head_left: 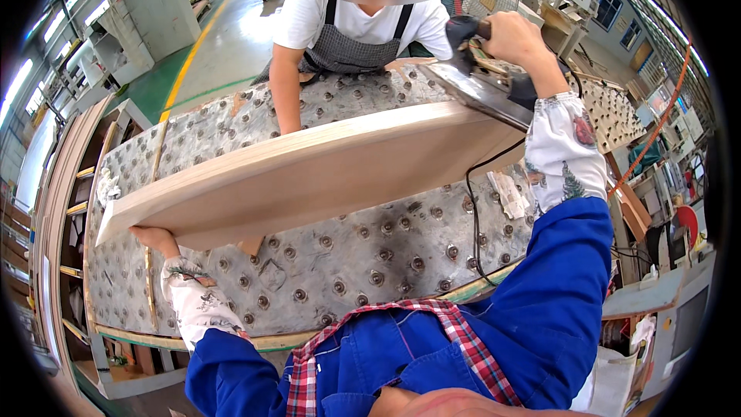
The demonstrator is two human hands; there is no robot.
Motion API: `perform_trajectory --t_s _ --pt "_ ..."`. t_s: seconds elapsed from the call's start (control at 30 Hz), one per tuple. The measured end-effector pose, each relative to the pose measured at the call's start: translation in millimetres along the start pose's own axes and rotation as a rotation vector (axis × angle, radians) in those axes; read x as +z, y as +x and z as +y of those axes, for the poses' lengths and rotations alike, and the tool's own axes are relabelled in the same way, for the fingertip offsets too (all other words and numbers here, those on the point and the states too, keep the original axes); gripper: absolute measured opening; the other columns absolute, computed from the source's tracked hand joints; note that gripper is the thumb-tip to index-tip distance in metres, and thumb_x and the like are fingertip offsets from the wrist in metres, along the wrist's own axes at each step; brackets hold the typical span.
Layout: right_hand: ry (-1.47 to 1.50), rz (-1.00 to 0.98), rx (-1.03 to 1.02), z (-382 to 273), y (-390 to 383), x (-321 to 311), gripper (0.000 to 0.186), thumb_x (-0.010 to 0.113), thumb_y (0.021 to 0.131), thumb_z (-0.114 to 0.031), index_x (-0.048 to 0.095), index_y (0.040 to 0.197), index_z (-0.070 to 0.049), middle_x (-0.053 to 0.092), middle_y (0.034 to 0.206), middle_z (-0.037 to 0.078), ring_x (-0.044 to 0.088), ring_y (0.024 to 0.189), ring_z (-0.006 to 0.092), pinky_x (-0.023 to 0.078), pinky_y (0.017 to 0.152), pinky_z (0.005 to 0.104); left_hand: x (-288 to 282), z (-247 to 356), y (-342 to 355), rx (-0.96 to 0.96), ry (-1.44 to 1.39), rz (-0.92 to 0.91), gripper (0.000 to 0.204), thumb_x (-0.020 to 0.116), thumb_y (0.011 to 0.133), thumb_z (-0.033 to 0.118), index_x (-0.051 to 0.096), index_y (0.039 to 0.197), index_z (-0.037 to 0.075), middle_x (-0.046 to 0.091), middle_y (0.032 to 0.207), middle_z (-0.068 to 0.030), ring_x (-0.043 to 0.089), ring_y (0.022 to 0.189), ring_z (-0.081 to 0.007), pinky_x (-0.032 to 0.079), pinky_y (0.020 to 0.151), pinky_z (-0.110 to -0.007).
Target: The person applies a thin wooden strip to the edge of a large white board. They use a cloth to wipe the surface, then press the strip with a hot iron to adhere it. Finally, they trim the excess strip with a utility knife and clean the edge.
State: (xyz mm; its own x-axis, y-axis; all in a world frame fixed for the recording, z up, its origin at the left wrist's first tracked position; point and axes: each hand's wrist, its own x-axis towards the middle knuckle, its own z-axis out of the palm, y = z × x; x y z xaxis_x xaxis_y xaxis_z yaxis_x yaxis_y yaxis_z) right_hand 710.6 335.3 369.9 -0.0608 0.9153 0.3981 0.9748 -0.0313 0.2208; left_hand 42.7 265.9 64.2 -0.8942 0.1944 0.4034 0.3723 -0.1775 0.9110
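Note:
A long, thick wooden board [324, 174] stands on its edge, slanting across the table, with its pale upper edge facing up. My left hand [154, 240] grips its lower left end, some fingers hidden by the board. At the right end, my right hand [515, 37] is closed round the dark handle of what looks like an electric iron [482, 95]. Its flat metal plate lies at the board's upper edge. A black cord [473, 208] hangs down in front of the board. Both my forearms wear patterned white sleeve covers.
The metal-topped table [355, 243] is studded with rows of round ball rollers. Across it a person in an apron [355, 42] leans in, one arm reaching behind the board. A crumpled white wrapper [509, 194] lies at right. Stacked panels [65, 208] stand left of the table.

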Motion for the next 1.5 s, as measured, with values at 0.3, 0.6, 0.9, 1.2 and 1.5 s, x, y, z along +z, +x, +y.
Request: perform_trajectory --t_s 0.3,0.6,0.9,1.2,1.5 --pt "-0.023 0.025 0.154 65.6 -9.2 10.1 0.026 0.062 0.064 -0.02 0.067 0.087 -0.01 0.065 0.086 0.017 0.062 0.084 0.0346 0.049 0.076 0.0418 -2.6 -3.8 1.0 0.025 0.052 0.01 0.052 0.025 0.099 0.037 0.043 0.125 -0.005 0.053 0.12 -0.0212 0.054 0.101 -0.029 0.044 0.086 -0.037" --pt "0.065 0.073 -0.127 -54.0 -25.4 -21.0 0.023 0.061 0.063 -0.028 0.066 0.075 -0.009 0.064 0.075 0.016 0.062 0.076 0.0344 0.051 0.069 0.0411 0.2 -4.7 -1.9 0.044 0.041 0.043 0.052 0.026 0.098 0.037 0.047 0.119 -0.005 0.057 0.112 -0.0215 0.055 0.098 -0.032 0.042 0.088 -0.041" --pt "0.333 0.155 -0.538 -230.3 -40.5 -67.2 0.019 0.061 0.061 -0.016 0.069 0.075 -0.006 0.065 0.071 0.016 0.065 0.072 0.0305 0.052 0.063 0.0383 2.3 10.7 -13.5 0.043 0.023 0.021 0.058 0.027 0.098 0.041 0.052 0.112 -0.009 0.058 0.108 -0.0244 0.055 0.093 -0.0332 0.041 0.082 -0.042" --pt "0.263 0.07 -0.552 -249.2 -48.2 -79.3 0.023 0.066 0.064 -0.019 0.068 0.081 -0.004 0.066 0.076 0.015 0.065 0.074 0.0302 0.052 0.064 0.0389 0.5 28.5 -18.0 0.034 -0.058 -0.015 0.062 0.023 0.098 0.044 0.052 0.112 -0.009 0.06 0.103 -0.0255 0.057 0.093 -0.0352 0.043 0.082 -0.041" --pt "0.212 0.019 -0.311 -129.1 -55.1 -58.7 0.021 0.063 0.065 -0.017 0.068 0.084 -0.01 0.066 0.079 0.013 0.064 0.079 0.0309 0.051 0.071 0.0407 0.9 24.2 -16.5 0.046 -0.017 0.016 0.058 0.024 0.098 0.041 0.049 0.117 -0.007 0.058 0.11 -0.0245 0.056 0.097 -0.0333 0.043 0.085 -0.039"
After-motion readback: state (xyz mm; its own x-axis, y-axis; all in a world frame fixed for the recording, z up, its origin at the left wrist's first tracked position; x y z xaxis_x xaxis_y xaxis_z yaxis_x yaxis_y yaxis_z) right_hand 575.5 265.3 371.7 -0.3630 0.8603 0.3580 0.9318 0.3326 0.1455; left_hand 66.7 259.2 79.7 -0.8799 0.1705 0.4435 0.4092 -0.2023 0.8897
